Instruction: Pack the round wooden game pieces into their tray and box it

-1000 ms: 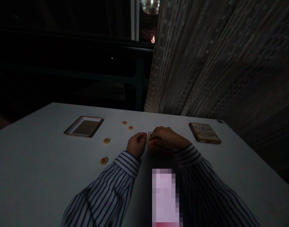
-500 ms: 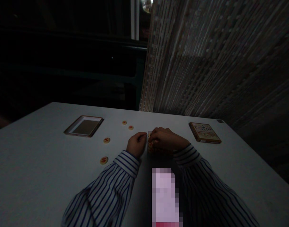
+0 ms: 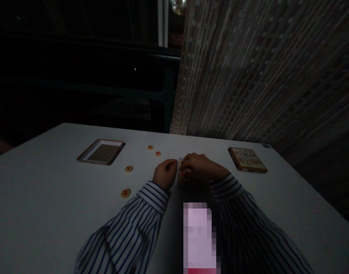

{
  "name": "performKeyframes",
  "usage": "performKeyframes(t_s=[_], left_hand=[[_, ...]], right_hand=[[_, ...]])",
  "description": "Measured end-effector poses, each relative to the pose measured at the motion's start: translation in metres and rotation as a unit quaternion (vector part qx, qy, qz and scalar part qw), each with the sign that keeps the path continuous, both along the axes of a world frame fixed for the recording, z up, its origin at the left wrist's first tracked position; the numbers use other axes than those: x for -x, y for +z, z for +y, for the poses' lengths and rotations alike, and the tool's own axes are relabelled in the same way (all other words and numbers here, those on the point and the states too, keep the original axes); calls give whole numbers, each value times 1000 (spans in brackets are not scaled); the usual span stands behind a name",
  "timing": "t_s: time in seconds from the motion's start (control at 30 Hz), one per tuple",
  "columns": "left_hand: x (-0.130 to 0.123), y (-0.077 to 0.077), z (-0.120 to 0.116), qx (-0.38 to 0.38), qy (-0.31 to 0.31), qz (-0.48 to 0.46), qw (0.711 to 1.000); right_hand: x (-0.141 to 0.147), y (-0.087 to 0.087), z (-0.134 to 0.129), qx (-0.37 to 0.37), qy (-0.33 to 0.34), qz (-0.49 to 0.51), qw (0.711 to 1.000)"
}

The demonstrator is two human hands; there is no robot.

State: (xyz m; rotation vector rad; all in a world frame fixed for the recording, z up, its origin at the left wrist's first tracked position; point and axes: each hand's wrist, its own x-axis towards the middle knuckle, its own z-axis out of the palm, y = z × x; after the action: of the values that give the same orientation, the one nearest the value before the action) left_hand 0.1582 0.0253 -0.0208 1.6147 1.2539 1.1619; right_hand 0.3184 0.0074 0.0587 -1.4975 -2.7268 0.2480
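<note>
A small clear-sided box (image 3: 180, 180) of round xiangqi pieces stands on the table in front of me, mostly covered by my right hand. My left hand (image 3: 164, 173) is closed, its thumb and fingertips pressed together on the box's left edge. Over the box, my right hand (image 3: 201, 166) bends its fingers down onto the pieces in a pinch; what lies between its fingertips is hidden. Left of my left hand lie loose xiangqi pieces with red characters: a near piece (image 3: 125, 193), a middle piece (image 3: 128, 169) and two farther ones (image 3: 150, 147).
On the white table (image 3: 63, 213), a shallow open box half (image 3: 116, 153) lies at the far left and a flat printed box (image 3: 247, 160) at the right. A string curtain (image 3: 220, 76) hangs behind the table. A blurred pale pixelated patch (image 3: 200, 236) covers the area between my forearms.
My right fingers have shifted very slightly over the pieces in the box. My left hand and the loose pieces stay where they were.
</note>
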Motion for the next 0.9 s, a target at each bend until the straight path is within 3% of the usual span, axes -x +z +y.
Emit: performKeyframes(t_s=[0.27,0.53,0.9], left_hand=[[0,-2,1,-1,2,-8,1000],[0,2,0,-6,24,-7,1000],[15,7,11,-52,118,33,991]], right_hand=[[-4,5,-1,-16,-15,-2,1000],[2,21,-2,-97,-106,-31,989],[2,31,-8,-141,-135,-7,981]])
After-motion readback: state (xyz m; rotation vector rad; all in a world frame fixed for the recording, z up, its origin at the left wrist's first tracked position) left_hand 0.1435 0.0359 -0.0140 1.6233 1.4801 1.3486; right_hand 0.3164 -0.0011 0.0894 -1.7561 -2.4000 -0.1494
